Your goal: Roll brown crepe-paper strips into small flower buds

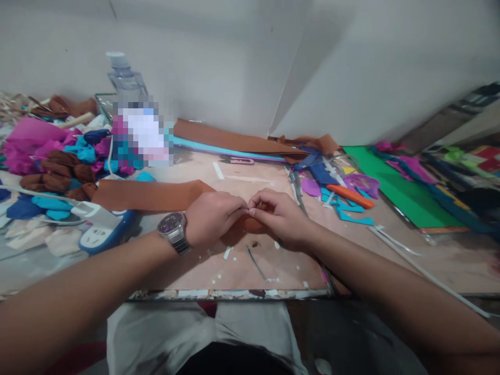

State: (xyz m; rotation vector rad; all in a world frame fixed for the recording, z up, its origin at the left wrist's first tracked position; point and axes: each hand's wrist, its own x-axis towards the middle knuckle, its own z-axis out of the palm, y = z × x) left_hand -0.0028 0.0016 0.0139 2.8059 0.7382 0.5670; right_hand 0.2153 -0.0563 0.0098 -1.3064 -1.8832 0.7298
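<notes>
A long brown fabric strip [148, 195] lies across the worktable and runs from the left into my hands. My left hand [213, 216], with a metal wristwatch [174, 231] on the wrist, is closed over the strip's end. My right hand [279, 216] pinches the same rolled brown end, fingertips touching those of the left hand at the table's middle. The rolled part is mostly hidden under my fingers.
Piles of pink, blue and brown fabric pieces [54, 161] lie at left, beside a white-and-blue power strip [103, 232] and a plastic bottle [125, 78]. Blue scraps and an orange cutter [349, 195] lie at right near green sheet [398, 192]. The table edge [234, 294] is close to me.
</notes>
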